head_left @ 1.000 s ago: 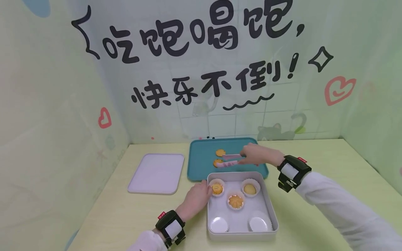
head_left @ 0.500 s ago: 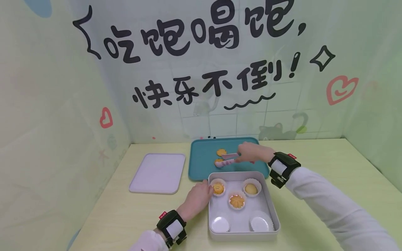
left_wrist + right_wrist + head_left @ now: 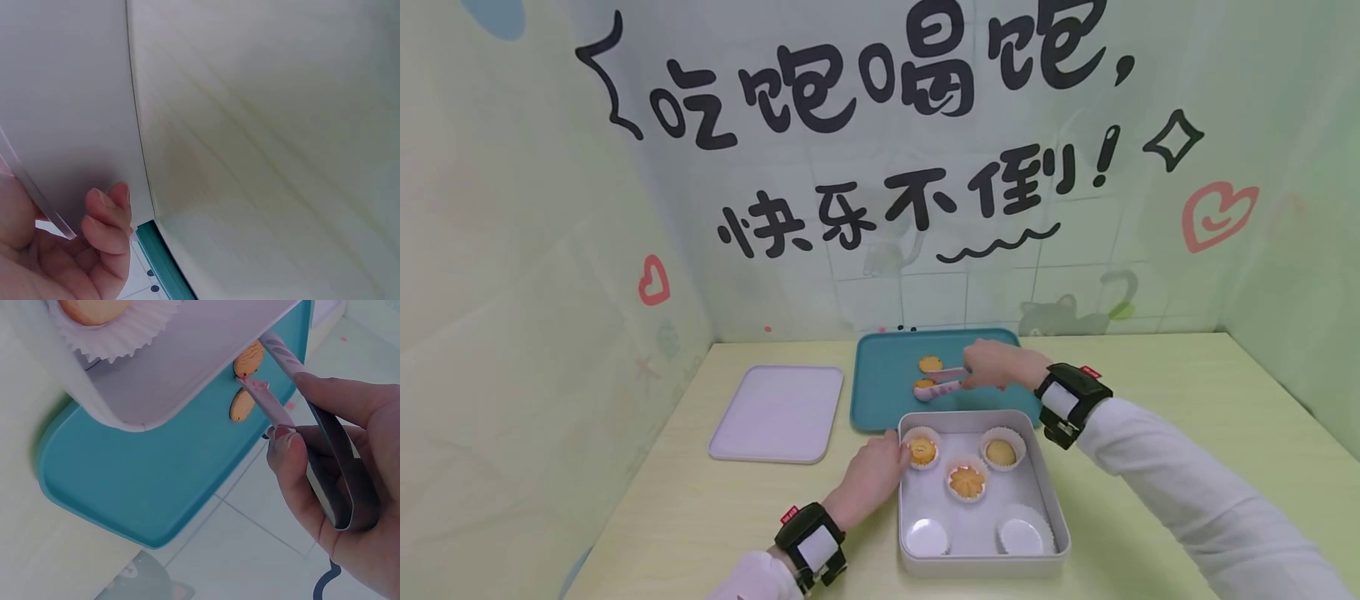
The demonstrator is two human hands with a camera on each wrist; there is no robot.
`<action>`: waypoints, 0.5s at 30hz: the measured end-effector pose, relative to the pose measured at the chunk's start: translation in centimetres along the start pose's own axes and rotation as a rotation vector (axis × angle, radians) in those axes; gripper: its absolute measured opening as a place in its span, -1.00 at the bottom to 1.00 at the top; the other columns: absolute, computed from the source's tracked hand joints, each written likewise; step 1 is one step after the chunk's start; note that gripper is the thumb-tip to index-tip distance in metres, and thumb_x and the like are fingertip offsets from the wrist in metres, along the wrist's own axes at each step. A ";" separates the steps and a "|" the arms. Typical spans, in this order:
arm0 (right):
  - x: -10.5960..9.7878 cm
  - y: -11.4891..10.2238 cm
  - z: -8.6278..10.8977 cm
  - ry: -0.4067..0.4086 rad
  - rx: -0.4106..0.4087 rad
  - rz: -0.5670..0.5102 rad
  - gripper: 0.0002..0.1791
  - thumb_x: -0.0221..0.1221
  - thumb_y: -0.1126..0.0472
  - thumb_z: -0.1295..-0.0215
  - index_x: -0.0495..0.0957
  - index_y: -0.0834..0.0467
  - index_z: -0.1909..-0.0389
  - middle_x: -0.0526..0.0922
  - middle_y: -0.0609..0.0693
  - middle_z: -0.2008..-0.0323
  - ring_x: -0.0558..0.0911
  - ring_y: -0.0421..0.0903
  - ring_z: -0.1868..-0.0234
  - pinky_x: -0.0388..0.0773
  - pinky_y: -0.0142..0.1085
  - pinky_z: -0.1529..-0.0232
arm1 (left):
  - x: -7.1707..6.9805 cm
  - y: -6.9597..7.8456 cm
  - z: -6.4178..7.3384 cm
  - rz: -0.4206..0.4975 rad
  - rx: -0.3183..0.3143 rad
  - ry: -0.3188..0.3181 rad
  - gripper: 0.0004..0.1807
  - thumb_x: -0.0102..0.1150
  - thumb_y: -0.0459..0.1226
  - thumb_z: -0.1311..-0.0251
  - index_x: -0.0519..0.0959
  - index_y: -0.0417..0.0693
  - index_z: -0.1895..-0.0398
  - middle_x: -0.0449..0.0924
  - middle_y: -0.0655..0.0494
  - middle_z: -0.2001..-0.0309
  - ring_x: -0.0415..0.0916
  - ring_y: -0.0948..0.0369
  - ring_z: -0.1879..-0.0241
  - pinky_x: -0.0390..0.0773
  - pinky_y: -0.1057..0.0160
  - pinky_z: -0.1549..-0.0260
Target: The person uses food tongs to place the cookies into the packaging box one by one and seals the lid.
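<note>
My right hand [image 3: 1002, 365] grips a pair of tongs [image 3: 328, 434] with pink tips and dark metal arms. The tips reach either side of the nearer of two round cookies [image 3: 925, 384] on the teal tray [image 3: 880, 396]; the other cookie [image 3: 931, 363] lies just behind it. With my left hand [image 3: 867, 477] I hold the left wall of a pale square box [image 3: 985, 568], thumb over the rim and fingers [image 3: 106, 234] curled against the outside. In the box, paper cups carry a ring-shaped cookie [image 3: 922, 451], a flower-shaped cookie [image 3: 966, 482] and a plain round one [image 3: 1001, 452].
Two white paper cups without cookies, the left cup [image 3: 927, 537] and the right cup [image 3: 1026, 532], stand at the box's near end. A flat lilac tray [image 3: 777, 414] lies left on the wooden table [image 3: 662, 508]. A printed wall [image 3: 775, 308] rises behind.
My right hand has shifted slightly left with the tongs, and the gap between their tips has narrowed around the nearer cookie. My left hand stays at the box.
</note>
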State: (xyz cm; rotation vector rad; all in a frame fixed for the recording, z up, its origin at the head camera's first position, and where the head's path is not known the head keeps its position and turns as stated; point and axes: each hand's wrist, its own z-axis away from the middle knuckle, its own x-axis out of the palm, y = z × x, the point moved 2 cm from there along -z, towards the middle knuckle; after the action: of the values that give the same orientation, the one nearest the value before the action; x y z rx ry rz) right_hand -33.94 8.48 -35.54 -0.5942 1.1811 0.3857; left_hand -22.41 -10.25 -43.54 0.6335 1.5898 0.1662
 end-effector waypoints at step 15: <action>0.2 0.6 0.8 0.053 -0.037 -0.008 -0.69 0.13 0.13 -0.22 0.44 0.14 0.68 0.20 -0.11 0.80 0.34 -0.20 0.83 0.32 -0.37 0.71 | -0.1 0.1 0.2 0.011 0.008 -0.001 -0.79 -0.10 -0.32 -0.25 0.37 -0.30 0.47 0.24 0.07 0.68 0.24 0.22 0.71 0.25 0.28 0.77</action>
State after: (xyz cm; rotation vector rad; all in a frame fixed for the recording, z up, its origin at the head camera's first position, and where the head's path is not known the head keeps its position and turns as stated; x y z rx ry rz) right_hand -33.59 9.46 -35.62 -0.6441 1.2247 0.3874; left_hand -22.19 -10.27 -43.48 0.6489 1.5867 0.1679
